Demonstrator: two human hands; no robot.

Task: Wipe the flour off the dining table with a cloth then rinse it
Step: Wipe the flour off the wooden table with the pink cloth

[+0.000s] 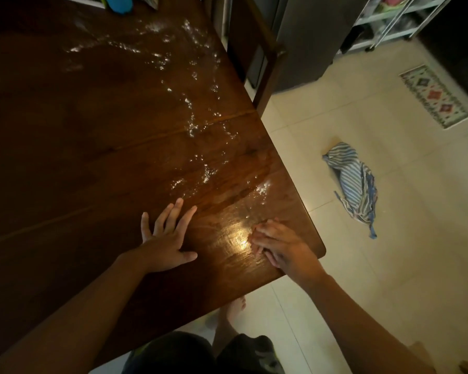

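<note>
Head view: left hand (166,240) lay flat, fingers spread, empty, on the table (92,157). Right hand (277,245) rested near the corner, fingers together, holding nothing. Flour (192,125) was scattered across the tabletop. Striped cloth (353,184) lay crumpled on the floor (389,265), well apart.

Flour-dusted wooden table (92,147) under both hands; striped cloth (353,182) on tiled floor (389,265).

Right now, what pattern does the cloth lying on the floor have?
The cloth has blue and white stripes, as the head view shows.
</note>
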